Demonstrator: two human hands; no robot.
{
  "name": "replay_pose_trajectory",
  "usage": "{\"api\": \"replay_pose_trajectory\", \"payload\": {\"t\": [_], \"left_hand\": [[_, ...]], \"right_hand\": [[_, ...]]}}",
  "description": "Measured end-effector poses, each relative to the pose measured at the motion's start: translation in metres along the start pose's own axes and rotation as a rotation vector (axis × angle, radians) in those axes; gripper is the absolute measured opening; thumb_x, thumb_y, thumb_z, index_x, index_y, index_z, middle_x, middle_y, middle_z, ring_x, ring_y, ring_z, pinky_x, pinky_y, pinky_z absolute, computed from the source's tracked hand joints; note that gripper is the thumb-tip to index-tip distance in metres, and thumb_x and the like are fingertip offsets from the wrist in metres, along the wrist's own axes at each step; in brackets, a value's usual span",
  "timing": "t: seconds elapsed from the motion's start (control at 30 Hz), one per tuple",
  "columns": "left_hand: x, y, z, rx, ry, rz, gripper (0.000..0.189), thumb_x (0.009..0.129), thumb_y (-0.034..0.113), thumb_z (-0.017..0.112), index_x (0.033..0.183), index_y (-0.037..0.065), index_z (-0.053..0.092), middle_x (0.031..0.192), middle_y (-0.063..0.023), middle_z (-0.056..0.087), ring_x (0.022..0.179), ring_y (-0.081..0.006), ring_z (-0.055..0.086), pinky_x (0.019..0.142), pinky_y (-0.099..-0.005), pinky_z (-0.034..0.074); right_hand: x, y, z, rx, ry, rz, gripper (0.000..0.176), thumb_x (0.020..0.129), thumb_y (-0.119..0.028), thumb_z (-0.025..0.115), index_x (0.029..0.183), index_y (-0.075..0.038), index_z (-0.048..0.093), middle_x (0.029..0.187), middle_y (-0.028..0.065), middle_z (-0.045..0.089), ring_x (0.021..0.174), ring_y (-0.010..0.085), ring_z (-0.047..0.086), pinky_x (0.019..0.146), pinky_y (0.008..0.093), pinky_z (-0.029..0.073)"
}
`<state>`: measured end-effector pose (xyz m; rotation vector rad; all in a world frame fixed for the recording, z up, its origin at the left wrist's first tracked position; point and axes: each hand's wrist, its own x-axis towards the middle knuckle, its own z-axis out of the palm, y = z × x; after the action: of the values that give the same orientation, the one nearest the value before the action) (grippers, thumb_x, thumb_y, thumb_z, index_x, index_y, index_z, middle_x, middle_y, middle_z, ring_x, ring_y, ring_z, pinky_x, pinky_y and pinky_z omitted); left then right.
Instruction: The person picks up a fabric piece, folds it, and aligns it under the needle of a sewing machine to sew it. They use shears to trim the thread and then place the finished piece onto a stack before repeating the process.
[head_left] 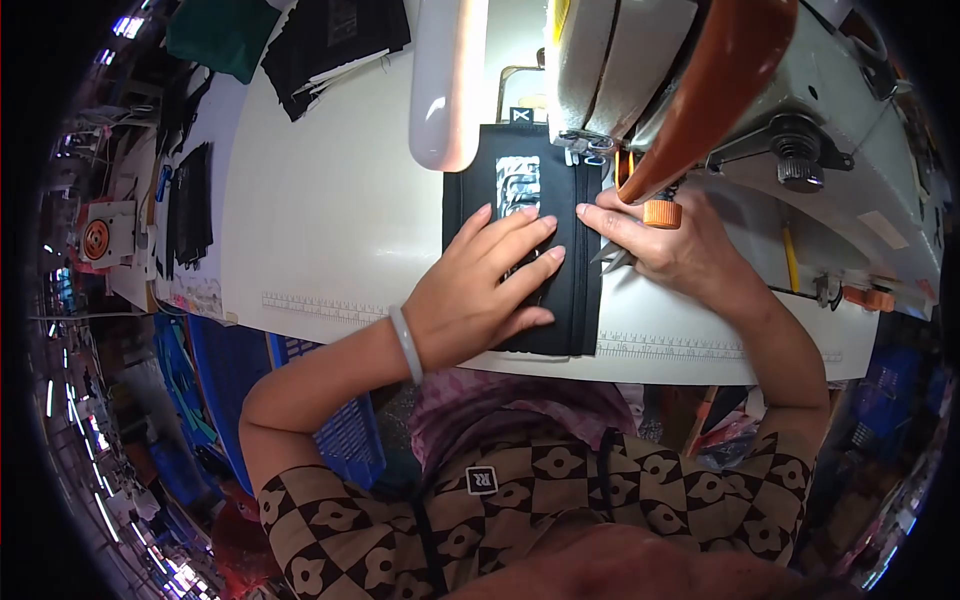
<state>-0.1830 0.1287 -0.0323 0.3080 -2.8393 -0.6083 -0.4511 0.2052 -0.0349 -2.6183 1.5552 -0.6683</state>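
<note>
A black fabric piece [470, 200] with a shiny printed patch and a small tag at its top edge lies on the white sewing table, its upper right part at the sewing machine [640, 80]. Flat on the fabric, fingers spread, rests my left hand [490, 275], with a pale bangle on the wrist. Beside the fabric's right edge is my right hand [665, 240], its fingers curled round small pointed metal scissors [612, 258]. One fingertip touches the fabric near its right seam. The scissors' handles are hidden in the palm.
A long lamp [445, 90] hangs over the table's back. Black fabric stacks lie at the upper left [335, 45] and far left [190, 205]. A printed ruler scale [320, 305] runs along the front edge. Below left stands a blue basket [350, 440].
</note>
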Motion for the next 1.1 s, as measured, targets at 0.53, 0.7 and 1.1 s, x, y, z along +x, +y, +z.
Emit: {"api": "replay_pose_trajectory", "payload": {"t": [0.53, 0.7, 1.1], "left_hand": [[0.056, -0.064, -0.012, -0.013, 0.047, -0.063, 0.054, 0.09, 0.04, 0.076, 0.126, 0.001, 0.066, 0.146, -0.0187, 0.054, 0.142, -0.0378, 0.046, 0.114, -0.0506, 0.042], [0.077, -0.087, -0.019, -0.004, 0.027, -0.071, 0.055, 0.091, 0.043, 0.074, 0.128, 0.003, 0.065, 0.147, -0.0173, 0.053, 0.143, -0.0369, 0.045, 0.116, -0.0507, 0.04], [0.101, -0.115, -0.027, -0.005, -0.011, -0.075, 0.058, 0.093, 0.049, 0.069, 0.134, 0.008, 0.064, 0.152, -0.0138, 0.051, 0.145, -0.0345, 0.042, 0.119, -0.0509, 0.034]], "right_hand": [[-0.004, -0.002, 0.0, 0.037, -0.003, -0.094, 0.03, 0.075, -0.003, 0.074, 0.104, -0.009, 0.077, 0.096, 0.0044, 0.073, 0.081, 0.0231, 0.071, 0.068, 0.0362, 0.057], [0.0, -0.001, 0.005, -0.071, 0.024, 0.047, 0.046, 0.076, 0.005, 0.069, 0.117, -0.013, 0.075, 0.102, 0.0059, 0.074, 0.094, 0.0258, 0.071, 0.086, 0.0414, 0.056], [-0.01, 0.011, 0.021, -0.143, -0.259, 0.425, 0.09, 0.075, 0.008, 0.067, 0.155, -0.028, 0.048, 0.116, 0.0132, 0.07, 0.106, 0.0321, 0.068, 0.102, 0.0448, 0.05]]}}
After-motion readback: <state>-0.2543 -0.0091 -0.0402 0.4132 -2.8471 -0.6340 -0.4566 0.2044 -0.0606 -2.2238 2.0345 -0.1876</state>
